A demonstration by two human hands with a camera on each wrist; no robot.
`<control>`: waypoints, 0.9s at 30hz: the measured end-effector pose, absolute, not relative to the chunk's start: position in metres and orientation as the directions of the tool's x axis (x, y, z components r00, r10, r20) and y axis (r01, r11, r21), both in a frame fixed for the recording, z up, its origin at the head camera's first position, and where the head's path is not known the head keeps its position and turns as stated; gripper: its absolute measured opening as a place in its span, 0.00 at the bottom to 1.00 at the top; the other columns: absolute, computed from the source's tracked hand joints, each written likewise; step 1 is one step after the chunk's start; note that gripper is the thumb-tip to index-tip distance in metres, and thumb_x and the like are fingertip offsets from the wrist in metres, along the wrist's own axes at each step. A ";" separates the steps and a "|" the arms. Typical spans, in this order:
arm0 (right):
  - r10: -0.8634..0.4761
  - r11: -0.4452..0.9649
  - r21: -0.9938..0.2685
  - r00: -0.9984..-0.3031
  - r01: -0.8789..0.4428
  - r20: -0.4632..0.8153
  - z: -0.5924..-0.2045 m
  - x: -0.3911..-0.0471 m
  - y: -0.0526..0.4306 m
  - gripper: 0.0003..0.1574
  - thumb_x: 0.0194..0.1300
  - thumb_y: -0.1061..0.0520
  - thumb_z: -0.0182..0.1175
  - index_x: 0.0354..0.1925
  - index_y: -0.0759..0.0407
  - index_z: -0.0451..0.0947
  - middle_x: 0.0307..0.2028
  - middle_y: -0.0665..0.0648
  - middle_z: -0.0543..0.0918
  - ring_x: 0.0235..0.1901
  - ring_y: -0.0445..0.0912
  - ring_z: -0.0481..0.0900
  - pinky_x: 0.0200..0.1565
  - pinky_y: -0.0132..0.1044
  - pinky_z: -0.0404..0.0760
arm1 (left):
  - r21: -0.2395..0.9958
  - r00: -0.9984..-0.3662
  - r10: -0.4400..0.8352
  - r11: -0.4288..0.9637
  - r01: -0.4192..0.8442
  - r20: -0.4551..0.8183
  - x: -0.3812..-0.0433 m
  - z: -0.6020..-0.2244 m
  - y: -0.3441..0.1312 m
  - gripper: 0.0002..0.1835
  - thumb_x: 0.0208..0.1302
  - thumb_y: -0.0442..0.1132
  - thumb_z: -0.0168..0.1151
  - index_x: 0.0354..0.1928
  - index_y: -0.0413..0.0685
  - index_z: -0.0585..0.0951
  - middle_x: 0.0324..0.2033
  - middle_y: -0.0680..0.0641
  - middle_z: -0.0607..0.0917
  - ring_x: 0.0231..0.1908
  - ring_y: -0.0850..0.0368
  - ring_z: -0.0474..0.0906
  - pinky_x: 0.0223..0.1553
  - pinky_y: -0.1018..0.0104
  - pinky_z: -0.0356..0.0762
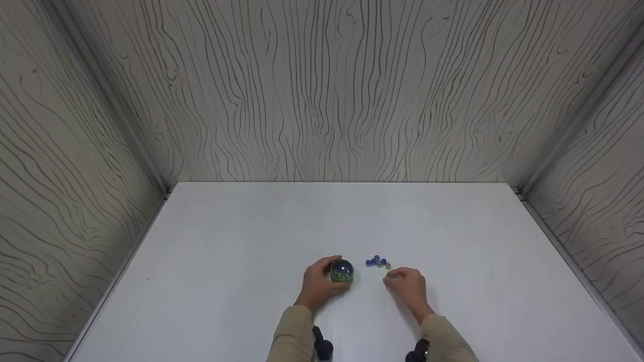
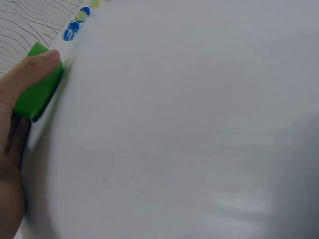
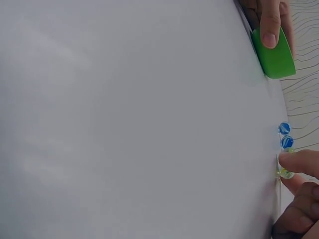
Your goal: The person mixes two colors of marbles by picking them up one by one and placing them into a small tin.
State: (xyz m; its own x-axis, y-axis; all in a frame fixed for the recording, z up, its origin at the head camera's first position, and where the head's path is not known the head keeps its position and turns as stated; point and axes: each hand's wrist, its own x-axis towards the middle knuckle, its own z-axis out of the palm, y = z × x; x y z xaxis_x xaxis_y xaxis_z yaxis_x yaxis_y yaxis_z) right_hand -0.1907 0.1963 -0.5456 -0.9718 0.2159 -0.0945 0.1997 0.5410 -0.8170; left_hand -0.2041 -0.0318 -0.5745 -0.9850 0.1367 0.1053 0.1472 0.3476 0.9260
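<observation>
A small green cup [image 1: 342, 272] stands upright on the white table, with several marbles showing inside. My left hand [image 1: 322, 284] curves round its left side, thumb on the near wall. The left wrist view shows that thumb [image 2: 37, 69] against the green wall. To the cup's right lies a little cluster of blue and yellow-green glass marbles [image 1: 377, 260]. My right hand [image 1: 408, 289] is just on the near side of them, thumb and forefinger parted. Between those fingertips, in the right wrist view, a yellow-green marble [image 3: 286, 173] shows; the other fingers curl beneath.
The white table [image 1: 226, 241] meets wood-grain patterned walls [image 1: 327, 90] at its back and sides. A black wrist device [image 1: 323, 347] is on the left wrist, another [image 1: 417, 352] on the right. A tiny dark speck [image 1: 148, 279] marks the tabletop's left.
</observation>
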 end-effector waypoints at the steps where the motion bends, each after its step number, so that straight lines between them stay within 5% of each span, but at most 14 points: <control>1: 0.214 0.543 -0.816 -0.972 0.197 -0.092 -0.545 -0.191 0.196 0.11 0.54 0.61 0.65 0.35 0.68 0.84 0.43 0.70 0.85 0.52 0.65 0.79 0.57 0.58 0.77 | 0.926 -0.985 0.137 0.348 0.146 0.104 -0.204 -0.574 -0.032 0.36 0.41 0.41 0.78 0.58 0.53 0.78 0.56 0.49 0.83 0.60 0.50 0.77 0.68 0.54 0.72; 8: 0.244 0.582 -0.790 -0.968 0.192 -0.055 -0.546 -0.190 0.192 0.10 0.52 0.61 0.65 0.34 0.67 0.85 0.42 0.68 0.86 0.44 0.58 0.82 0.47 0.48 0.82 | 0.916 -0.985 0.137 0.373 0.151 0.107 -0.206 -0.577 -0.031 0.35 0.42 0.41 0.78 0.58 0.54 0.78 0.56 0.49 0.83 0.60 0.50 0.77 0.67 0.55 0.73; 15: 0.239 0.548 -0.810 -0.967 0.210 -0.089 -0.543 -0.189 0.191 0.10 0.53 0.61 0.65 0.34 0.67 0.84 0.42 0.68 0.86 0.41 0.53 0.80 0.38 0.35 0.76 | 0.905 -0.982 0.137 0.390 0.171 0.127 -0.207 -0.578 -0.032 0.35 0.42 0.41 0.78 0.58 0.53 0.78 0.55 0.49 0.83 0.59 0.50 0.78 0.66 0.55 0.74; 22: 0.224 0.547 -0.813 -0.971 0.200 -0.087 -0.541 -0.189 0.190 0.10 0.56 0.62 0.64 0.36 0.68 0.84 0.45 0.70 0.85 0.49 0.61 0.79 0.54 0.55 0.78 | 0.898 -0.979 0.145 0.398 0.189 0.142 -0.206 -0.577 -0.033 0.35 0.43 0.42 0.78 0.58 0.52 0.78 0.56 0.48 0.83 0.60 0.49 0.77 0.67 0.54 0.73; 27: 0.240 0.539 -0.809 -0.963 0.237 -0.122 -0.540 -0.188 0.189 0.10 0.56 0.61 0.64 0.36 0.66 0.84 0.45 0.68 0.85 0.46 0.56 0.78 0.50 0.51 0.79 | 0.896 -0.980 0.142 0.404 0.183 0.136 -0.205 -0.576 -0.032 0.35 0.42 0.42 0.78 0.58 0.52 0.78 0.56 0.48 0.83 0.60 0.49 0.77 0.67 0.55 0.73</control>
